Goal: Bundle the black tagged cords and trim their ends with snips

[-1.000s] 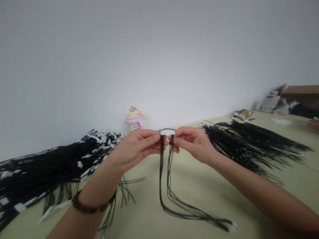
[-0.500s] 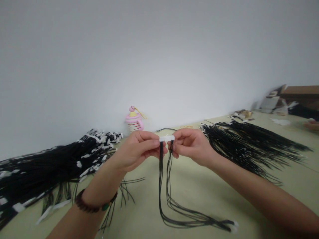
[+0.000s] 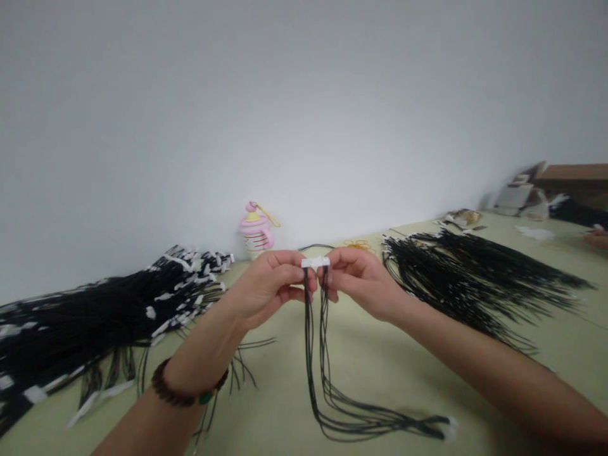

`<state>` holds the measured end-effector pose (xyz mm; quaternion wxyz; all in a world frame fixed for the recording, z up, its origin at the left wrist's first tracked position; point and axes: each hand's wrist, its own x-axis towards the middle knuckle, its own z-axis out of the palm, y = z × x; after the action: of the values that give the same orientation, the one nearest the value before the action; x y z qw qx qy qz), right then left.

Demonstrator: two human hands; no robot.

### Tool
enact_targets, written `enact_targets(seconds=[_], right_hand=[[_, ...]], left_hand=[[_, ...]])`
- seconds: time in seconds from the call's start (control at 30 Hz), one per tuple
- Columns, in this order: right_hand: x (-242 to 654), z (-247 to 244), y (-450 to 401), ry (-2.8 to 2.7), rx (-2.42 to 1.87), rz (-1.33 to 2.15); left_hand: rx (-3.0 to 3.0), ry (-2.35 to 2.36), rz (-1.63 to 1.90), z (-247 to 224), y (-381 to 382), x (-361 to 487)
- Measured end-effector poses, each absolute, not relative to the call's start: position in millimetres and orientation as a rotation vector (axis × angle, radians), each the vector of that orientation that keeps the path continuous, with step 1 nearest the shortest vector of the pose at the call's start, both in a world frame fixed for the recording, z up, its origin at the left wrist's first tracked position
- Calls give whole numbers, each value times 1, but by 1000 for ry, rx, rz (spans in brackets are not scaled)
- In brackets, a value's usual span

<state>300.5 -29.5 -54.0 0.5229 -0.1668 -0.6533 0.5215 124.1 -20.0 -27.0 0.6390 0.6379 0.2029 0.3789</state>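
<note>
Between my two hands a white connector point(image 3: 315, 261) is held level above the table. Two bunches of thin black wires point(image 3: 332, 399) hang from its ends, bend on the tabletop and run right to another white connector point(image 3: 450, 429). My left hand point(image 3: 273, 282) pinches the left end with thumb and fingers. At the right end my right hand point(image 3: 358, 278) does the same, its fingertips partly behind the wires. A dark bead bracelet point(image 3: 178, 396) circles my left wrist.
A large heap of black wire harnesses point(image 3: 109, 304) with white connectors lies at left. Loose black wires point(image 3: 465, 285) are spread at right. Behind my hands stand a pink-lidded cup point(image 3: 255, 233) and yellow rubber bands point(image 3: 360, 246). Another person's hand point(image 3: 597, 238) shows at far right.
The connector and both hands have shifted very slightly left and up. The hanging wires have swung a little, and their lower ends sit slightly further right.
</note>
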Motion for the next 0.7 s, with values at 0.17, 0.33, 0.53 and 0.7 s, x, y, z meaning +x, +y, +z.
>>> enact_targets(seconds=[0.17,0.33,0.53,0.7], right_hand=[[298,-56,-29,-1573,-405,1248],[299,-57,-27,-1544,-405,1251],[300,-63,-23,-1521,-366,1277],[300,-64,-24,-1537,-366,1328]], left_hand=[[1480,425,895,-27,-20,128],[1571,436,950,-29,-18,127],[1730,491,982,-30,-18,125],[1874,554,961,-28,-19,121]])
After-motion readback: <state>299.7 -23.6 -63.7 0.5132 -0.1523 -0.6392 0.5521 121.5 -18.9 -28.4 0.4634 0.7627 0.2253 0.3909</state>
